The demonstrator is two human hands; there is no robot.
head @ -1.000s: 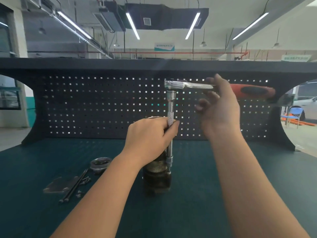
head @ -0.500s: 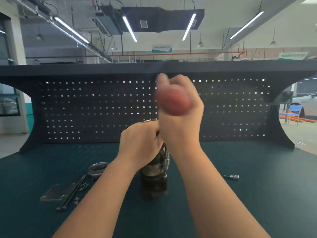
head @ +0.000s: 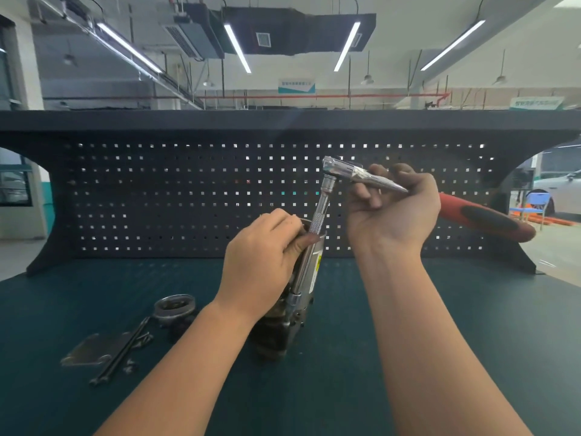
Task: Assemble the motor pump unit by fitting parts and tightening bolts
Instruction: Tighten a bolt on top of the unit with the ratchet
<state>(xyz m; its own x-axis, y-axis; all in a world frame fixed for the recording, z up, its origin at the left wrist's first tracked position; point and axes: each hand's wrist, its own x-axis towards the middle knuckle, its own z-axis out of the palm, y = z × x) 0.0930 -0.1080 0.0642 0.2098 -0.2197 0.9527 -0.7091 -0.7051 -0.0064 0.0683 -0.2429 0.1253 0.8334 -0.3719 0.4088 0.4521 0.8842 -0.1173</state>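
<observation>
hands 2 (head: 262, 256) (head: 393, 209) | ratchet 1 (head: 361, 174) | motor 1 (head: 309, 269) | plate 1 (head: 91, 352) | ring 1 (head: 174, 305)

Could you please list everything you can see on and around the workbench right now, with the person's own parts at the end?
Motor pump unit: one, dark metal with a silver body, upright at the bench centre.
Ratchet wrench: one, silver with a red and black handle, on top of the extension.
Extension bar: one, silver, tilted, running from the ratchet head down beside the unit.
Ring part: one, grey metal, left of the unit.
Flat plate: one, grey, front left.
Long bolts: dark, count unclear, lying across the plate.
Workbench: one, dark teal top.
Pegboard: one, black, behind the bench.
Left hand: one, grips the unit's top and the extension bar.
Right hand: one, holds the ratchet's shaft.
</observation>
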